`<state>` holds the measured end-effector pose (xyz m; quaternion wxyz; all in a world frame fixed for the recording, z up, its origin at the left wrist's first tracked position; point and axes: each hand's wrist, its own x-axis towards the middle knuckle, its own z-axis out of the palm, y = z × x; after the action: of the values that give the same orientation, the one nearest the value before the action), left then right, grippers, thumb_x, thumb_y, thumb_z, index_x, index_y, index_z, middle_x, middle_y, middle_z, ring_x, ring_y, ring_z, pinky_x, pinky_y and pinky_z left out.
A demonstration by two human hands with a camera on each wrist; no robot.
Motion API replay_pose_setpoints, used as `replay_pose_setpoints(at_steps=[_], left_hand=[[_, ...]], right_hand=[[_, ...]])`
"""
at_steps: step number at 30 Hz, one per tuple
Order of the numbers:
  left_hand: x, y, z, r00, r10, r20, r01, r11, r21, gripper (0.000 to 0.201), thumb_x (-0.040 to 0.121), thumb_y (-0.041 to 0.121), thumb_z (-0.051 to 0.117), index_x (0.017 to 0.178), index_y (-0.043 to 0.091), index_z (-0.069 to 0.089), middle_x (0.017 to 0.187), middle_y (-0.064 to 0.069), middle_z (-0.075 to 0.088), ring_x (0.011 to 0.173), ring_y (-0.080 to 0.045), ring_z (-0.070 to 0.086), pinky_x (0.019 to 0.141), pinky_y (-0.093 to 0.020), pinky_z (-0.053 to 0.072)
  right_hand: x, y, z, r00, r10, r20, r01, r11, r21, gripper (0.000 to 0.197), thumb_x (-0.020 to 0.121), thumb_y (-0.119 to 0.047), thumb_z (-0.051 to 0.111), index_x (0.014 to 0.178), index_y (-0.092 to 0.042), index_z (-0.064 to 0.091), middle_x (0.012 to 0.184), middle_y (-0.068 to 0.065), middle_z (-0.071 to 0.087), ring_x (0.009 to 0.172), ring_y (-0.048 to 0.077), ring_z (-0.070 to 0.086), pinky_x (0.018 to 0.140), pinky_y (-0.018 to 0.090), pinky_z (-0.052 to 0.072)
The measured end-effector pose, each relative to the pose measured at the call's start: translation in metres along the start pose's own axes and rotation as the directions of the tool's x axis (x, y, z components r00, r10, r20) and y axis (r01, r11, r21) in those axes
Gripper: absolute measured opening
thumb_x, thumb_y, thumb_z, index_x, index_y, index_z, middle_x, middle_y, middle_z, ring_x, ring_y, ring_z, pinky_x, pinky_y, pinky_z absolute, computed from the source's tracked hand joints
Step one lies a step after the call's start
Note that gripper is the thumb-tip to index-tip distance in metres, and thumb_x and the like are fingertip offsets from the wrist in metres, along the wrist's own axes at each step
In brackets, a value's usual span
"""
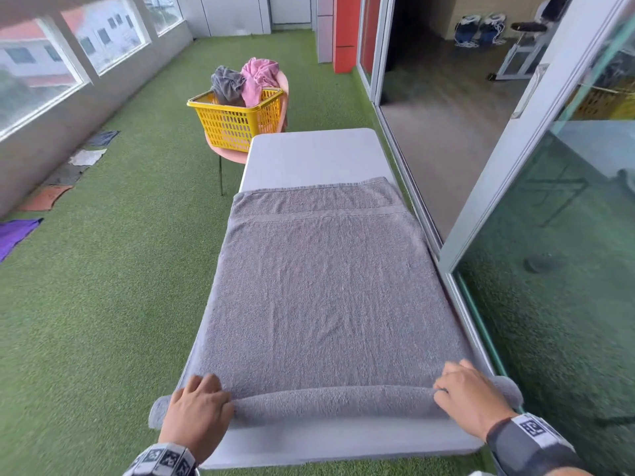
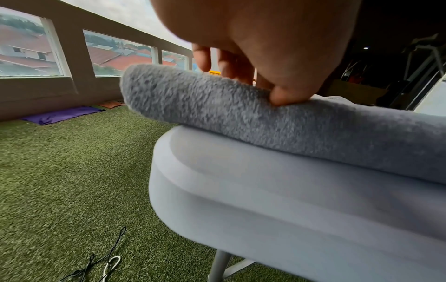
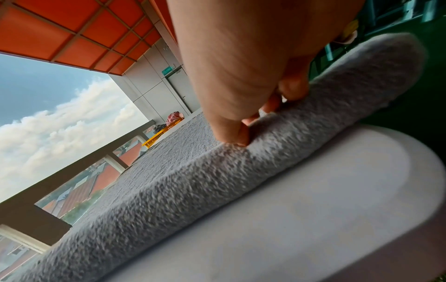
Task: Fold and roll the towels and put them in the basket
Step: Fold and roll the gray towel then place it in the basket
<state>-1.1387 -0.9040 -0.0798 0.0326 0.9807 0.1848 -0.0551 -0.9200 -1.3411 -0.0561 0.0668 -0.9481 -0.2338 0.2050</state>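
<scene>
A grey towel [image 1: 319, 286] lies flat along the white table [image 1: 309, 156], and its near end is wound into a thin roll [image 1: 333, 401]. My left hand [image 1: 213, 393] grips the roll's left end, fingers curled over the top and thumb on the near side. My right hand [image 1: 453, 383] grips the right end the same way. The left wrist view shows the left hand [image 2: 246, 76] with its thumb pressing into the roll [image 2: 217, 106]. The right wrist view shows the right hand [image 3: 265, 112] pinching the roll [image 3: 169, 181]. The yellow basket [image 1: 237, 121] stands beyond the table's far left corner.
The basket sits on a pink chair [image 1: 233, 156] and holds a pink towel [image 1: 257, 77] and a dark grey one [image 1: 226, 84]. Several cloths [image 1: 17, 231] lie on the green turf by the left wall. A glass sliding door [image 1: 515, 201] runs along the table's right side. Cables [image 2: 106, 263] lie on the turf.
</scene>
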Motion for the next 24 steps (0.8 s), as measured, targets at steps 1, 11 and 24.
replay_pose_setpoints(at_steps=[1, 11, 24], left_hand=[[0.000, 0.001, -0.001, 1.000, -0.013, -0.005, 0.013, 1.000, 0.011, 0.030, 0.077, 0.047, 0.043, 0.061, 0.031, 0.062, 0.080, 0.016, 0.043, 0.082, -0.009, 0.042, 0.068, -0.032, 0.037], [0.010, 0.005, -0.001, 0.993, -0.032, -0.110, -0.002, 0.955, -0.296, 0.021, 0.079, 0.009, 0.073, 0.080, 0.026, 0.062, 0.085, 0.010, 0.048, 0.073, -0.018, 0.057, 0.058, -0.028, 0.039], [0.004, 0.002, -0.007, 0.998, 0.058, 0.010, -0.057, 0.995, -0.079, 0.041, 0.063, 0.045, 0.053, 0.100, 0.041, 0.070, 0.091, 0.022, 0.060, 0.092, -0.013, 0.057, 0.075, -0.038, 0.051]], right_hand=[[0.002, 0.001, 0.001, 1.000, -0.004, 0.001, 0.004, 1.000, 0.017, 0.030, 0.095, -0.031, 0.047, 0.077, -0.021, 0.068, 0.086, -0.013, 0.050, 0.090, 0.003, 0.044, 0.084, 0.028, 0.045], [0.006, 0.003, 0.001, 0.989, 0.029, -0.148, -0.026, 0.999, 0.024, 0.024, 0.095, -0.016, 0.057, 0.082, -0.036, 0.052, 0.088, -0.019, 0.045, 0.084, 0.000, 0.040, 0.073, 0.026, 0.044], [0.000, -0.009, -0.012, 0.999, 0.044, 0.023, -0.041, 0.992, -0.117, 0.021, 0.084, -0.036, 0.048, 0.085, -0.023, 0.064, 0.086, -0.017, 0.057, 0.093, 0.004, 0.042, 0.082, 0.029, 0.039]])
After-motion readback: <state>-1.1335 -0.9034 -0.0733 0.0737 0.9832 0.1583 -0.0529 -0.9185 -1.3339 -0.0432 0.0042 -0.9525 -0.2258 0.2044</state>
